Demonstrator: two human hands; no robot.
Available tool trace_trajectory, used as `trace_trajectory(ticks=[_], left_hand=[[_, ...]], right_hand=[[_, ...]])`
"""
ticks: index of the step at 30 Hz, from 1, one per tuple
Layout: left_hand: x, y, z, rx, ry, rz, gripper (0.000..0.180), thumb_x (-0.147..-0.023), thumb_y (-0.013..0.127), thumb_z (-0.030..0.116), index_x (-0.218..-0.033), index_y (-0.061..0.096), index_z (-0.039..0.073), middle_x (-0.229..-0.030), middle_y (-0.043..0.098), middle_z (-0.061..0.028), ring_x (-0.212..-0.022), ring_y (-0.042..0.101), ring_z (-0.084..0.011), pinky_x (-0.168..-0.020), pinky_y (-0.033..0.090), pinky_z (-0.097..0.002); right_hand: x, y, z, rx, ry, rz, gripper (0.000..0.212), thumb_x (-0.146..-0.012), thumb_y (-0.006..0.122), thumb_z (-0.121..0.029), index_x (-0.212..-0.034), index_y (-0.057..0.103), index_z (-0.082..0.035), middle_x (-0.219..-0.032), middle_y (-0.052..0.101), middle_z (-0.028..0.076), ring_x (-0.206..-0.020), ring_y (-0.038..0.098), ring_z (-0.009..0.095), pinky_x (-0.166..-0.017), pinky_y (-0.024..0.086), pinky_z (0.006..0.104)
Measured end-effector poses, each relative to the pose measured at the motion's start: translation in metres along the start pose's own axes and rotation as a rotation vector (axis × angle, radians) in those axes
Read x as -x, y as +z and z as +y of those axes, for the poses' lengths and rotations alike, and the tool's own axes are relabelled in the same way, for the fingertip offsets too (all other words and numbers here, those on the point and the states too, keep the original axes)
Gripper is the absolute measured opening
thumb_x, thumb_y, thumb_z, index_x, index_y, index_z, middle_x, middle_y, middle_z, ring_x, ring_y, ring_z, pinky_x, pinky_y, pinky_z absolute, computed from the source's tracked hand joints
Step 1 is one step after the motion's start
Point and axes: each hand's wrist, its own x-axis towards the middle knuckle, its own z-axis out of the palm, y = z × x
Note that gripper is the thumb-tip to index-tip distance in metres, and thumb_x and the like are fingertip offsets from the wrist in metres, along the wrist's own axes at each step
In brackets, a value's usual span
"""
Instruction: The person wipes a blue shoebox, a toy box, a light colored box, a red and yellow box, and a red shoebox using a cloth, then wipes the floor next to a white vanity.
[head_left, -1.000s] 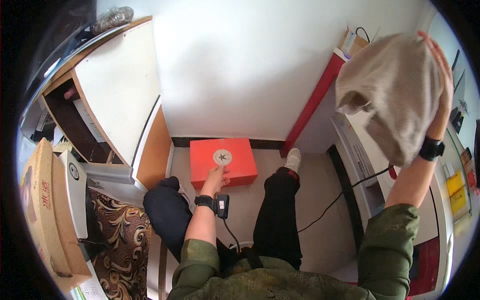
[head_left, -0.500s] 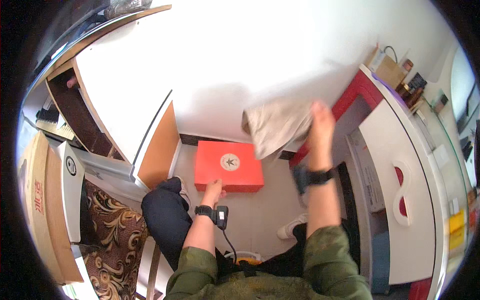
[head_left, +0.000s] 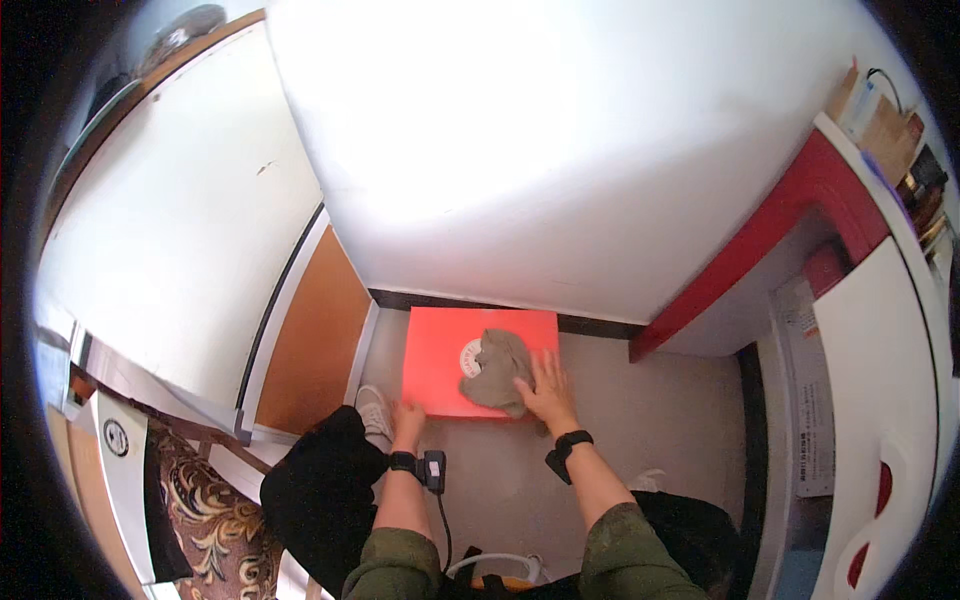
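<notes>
A flat red box with a round pale emblem lies on the floor against the wall. On the right half of its lid rests a crumpled grey-beige cloth, partly covering the emblem. My left hand grips the box's near left corner, its fingers partly hidden. Over the right side of the lid is my right hand, open with fingers spread, the thumb touching the cloth's edge. Each wrist carries a black strap with a small device; a cable runs from the left one.
A white and orange cabinet panel stands at the left, beside a brown patterned cushion. To the right is a red and white drawer unit with small items on top. My shoes flank the box; a pale rounded handle shows below.
The cloth has come down from the air onto the box lid, and my right hand has let it go and lowered. My left hand has shifted to the box's near left corner.
</notes>
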Motion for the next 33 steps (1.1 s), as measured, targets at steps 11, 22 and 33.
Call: trace_trajectory(ticks=[11, 22, 33], left_hand=[[0.052, 0.009, 0.003, -0.073, 0.217, 0.000, 0.034, -0.077, 0.047, 0.023, -0.094, 0.048, -0.007, -0.093, 0.052, -0.0258, -0.086, 0.049, -0.0402, -0.073, 0.039, -0.0434], [0.047, 0.053, -0.015, 0.101, -0.014, 0.059, 0.037, -0.086, 0.033, 0.029, -0.104, 0.043, -0.002, -0.102, 0.048, -0.0238, -0.095, 0.046, -0.0385, -0.080, 0.036, -0.0423], [0.056, 0.060, -0.004, 0.155, 0.028, 0.039, 0.036, -0.088, 0.028, 0.024, -0.111, 0.038, -0.002, -0.104, 0.046, -0.0244, -0.096, 0.046, -0.0382, -0.082, 0.036, -0.0396]], right_hand=[[0.073, 0.079, -0.056, 0.133, -0.388, -0.125, 0.044, -0.070, 0.056, -0.018, -0.111, 0.046, -0.005, -0.118, 0.041, 0.011, -0.115, 0.032, 0.029, -0.094, 0.025, 0.0446], [0.044, 0.020, 0.075, 0.170, 0.118, -0.113, 0.036, -0.076, 0.045, -0.010, -0.110, 0.045, -0.001, -0.116, 0.043, 0.013, -0.111, 0.036, 0.031, -0.089, 0.032, 0.0398], [-0.106, 0.085, 0.026, 0.540, -0.161, -0.056, 0.039, -0.080, 0.040, -0.025, -0.107, 0.047, 0.002, -0.116, 0.042, 0.020, -0.107, 0.038, 0.036, -0.092, 0.028, 0.0437]])
